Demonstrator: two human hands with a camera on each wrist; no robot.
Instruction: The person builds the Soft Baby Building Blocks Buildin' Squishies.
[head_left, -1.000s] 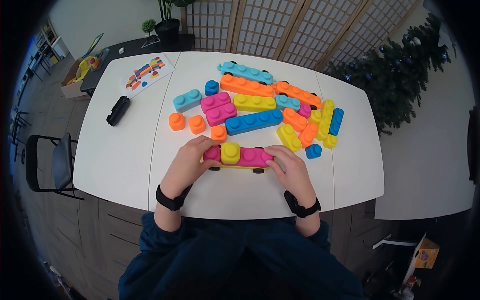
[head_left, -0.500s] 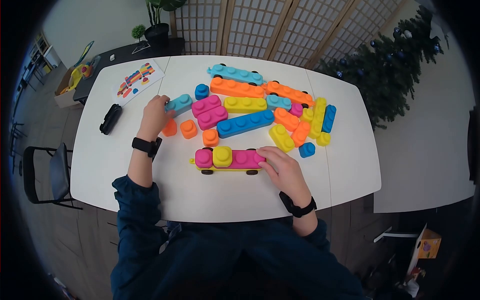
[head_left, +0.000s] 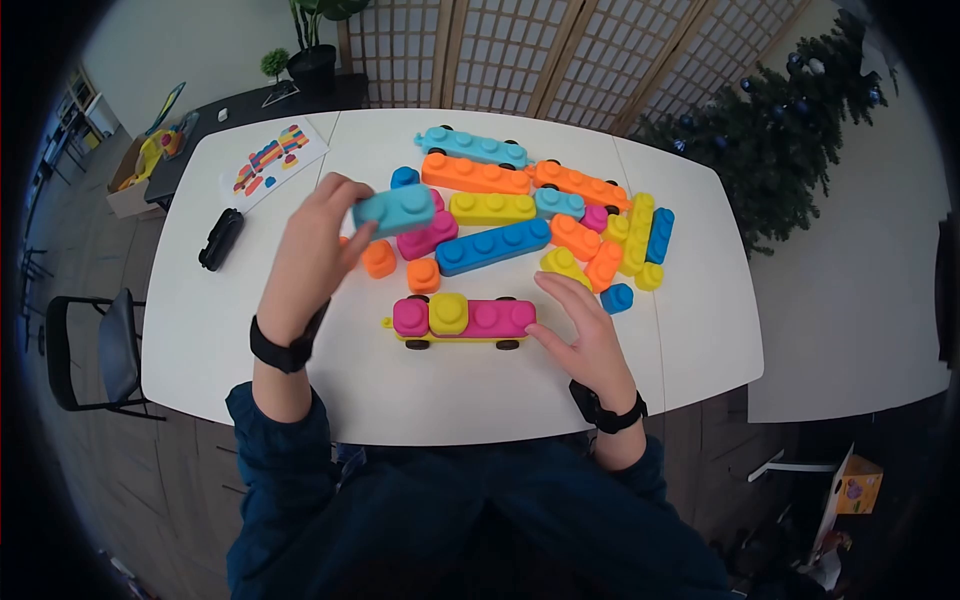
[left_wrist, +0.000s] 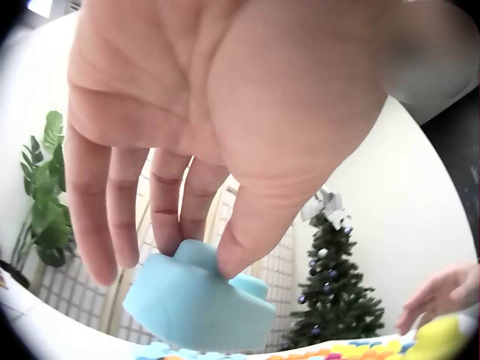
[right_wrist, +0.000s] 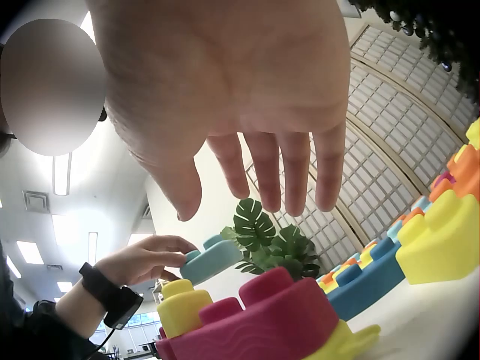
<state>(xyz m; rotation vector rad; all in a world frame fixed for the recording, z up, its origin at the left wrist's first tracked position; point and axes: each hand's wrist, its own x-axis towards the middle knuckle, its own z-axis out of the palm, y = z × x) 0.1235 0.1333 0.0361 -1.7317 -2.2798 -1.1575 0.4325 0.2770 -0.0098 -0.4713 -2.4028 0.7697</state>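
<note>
Left hand (head_left: pixel 303 250) clamps fingers on oblong light-blue plastic block (head_left: pixel 403 215); likely light, rigid; sides suit gripping; right hand (head_left: pixel 590 348), fingers apart.

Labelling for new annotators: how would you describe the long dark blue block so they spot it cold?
On the white table, find the wheeled toy on the near side. The long dark blue block lies slanted just beyond it. It has four knobs in a row; the other dark blue blocks are shorter.
</note>
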